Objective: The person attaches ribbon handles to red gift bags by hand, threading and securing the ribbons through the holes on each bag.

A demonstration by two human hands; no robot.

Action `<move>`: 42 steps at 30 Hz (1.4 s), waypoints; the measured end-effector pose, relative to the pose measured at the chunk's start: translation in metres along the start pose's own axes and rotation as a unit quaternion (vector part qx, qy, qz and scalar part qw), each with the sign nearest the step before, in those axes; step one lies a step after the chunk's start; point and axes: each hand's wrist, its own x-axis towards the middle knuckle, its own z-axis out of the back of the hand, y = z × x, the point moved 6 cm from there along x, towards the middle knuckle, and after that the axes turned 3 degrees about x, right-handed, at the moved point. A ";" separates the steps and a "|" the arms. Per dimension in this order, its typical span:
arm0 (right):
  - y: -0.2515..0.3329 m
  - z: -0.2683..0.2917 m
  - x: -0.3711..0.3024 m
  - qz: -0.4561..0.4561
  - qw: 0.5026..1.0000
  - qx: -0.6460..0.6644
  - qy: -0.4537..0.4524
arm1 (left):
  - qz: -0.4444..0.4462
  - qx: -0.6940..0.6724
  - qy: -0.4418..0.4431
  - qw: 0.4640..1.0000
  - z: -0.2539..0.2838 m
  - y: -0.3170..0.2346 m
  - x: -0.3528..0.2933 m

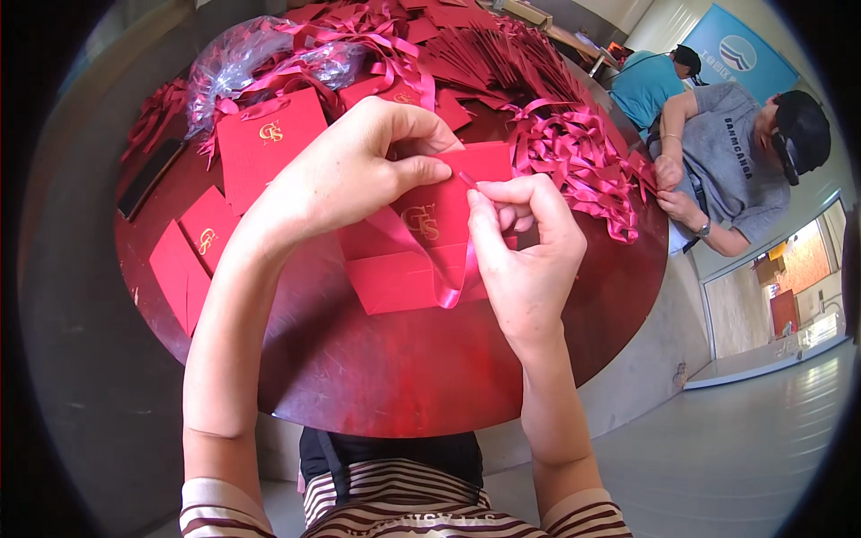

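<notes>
A red paper gift bag [392, 280] with a gold monogram lies in front of me on the round table. My left hand [345, 166] is closed at the bag's upper edge, thumb on its face and fingers bent behind. My right hand [531, 255] pinches the tip of a shiny pink-red ribbon [447, 294] between thumb and forefinger, close to the bag's top. From there the ribbon hangs in a loop across the bag's front. The fingertips of my left hand behind the bag are hidden.
Red bags [269, 148] lie left of my arm, near a dark phone-like slab [149, 179]. Clear plastic wrap [238, 72], loose ribbons [574, 166] and stacked red bags [502, 58] cover the far side of the dark red table [377, 386]. Two people sit at the right.
</notes>
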 end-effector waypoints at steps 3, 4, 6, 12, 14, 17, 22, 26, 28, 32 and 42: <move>0.003 0.003 -0.002 -0.005 1.000 0.003 -0.019 | -0.009 -0.002 -0.010 1.000 -0.003 -0.006 -0.003; 0.004 0.004 -0.003 0.004 1.000 -0.005 -0.024 | -0.014 0.040 -0.033 0.999 -0.003 -0.008 -0.004; 0.008 0.005 -0.003 0.014 0.999 -0.018 -0.029 | -0.030 0.093 -0.074 0.992 -0.004 -0.011 -0.007; 0.020 0.004 -0.005 0.086 0.993 -0.076 -0.042 | -0.120 0.204 -0.156 0.959 -0.008 -0.025 -0.019; 0.024 0.008 -0.005 0.097 0.989 -0.093 -0.053 | -0.160 0.253 -0.189 0.935 -0.013 -0.032 -0.021; 0.028 0.019 -0.002 0.110 0.984 -0.126 -0.056 | -0.193 0.304 -0.202 0.911 -0.026 -0.049 -0.019; 0.030 0.012 -0.002 0.097 0.987 -0.108 -0.075 | -0.182 0.316 -0.227 0.903 -0.030 -0.045 -0.023; 0.025 0.011 -0.003 0.064 0.993 -0.053 -0.085 | -0.176 0.304 -0.222 0.909 -0.029 -0.039 -0.024; 0.018 0.016 -0.004 0.037 0.996 0.000 -0.084 | -0.191 0.303 -0.216 0.908 -0.035 -0.036 -0.022; 0.014 0.014 -0.007 0.026 0.994 0.022 -0.103 | -0.178 0.332 -0.214 0.901 -0.039 -0.035 -0.021; 0.023 0.006 -0.012 0.060 0.988 -0.090 -0.111 | -0.172 0.341 -0.198 0.903 -0.044 -0.039 -0.019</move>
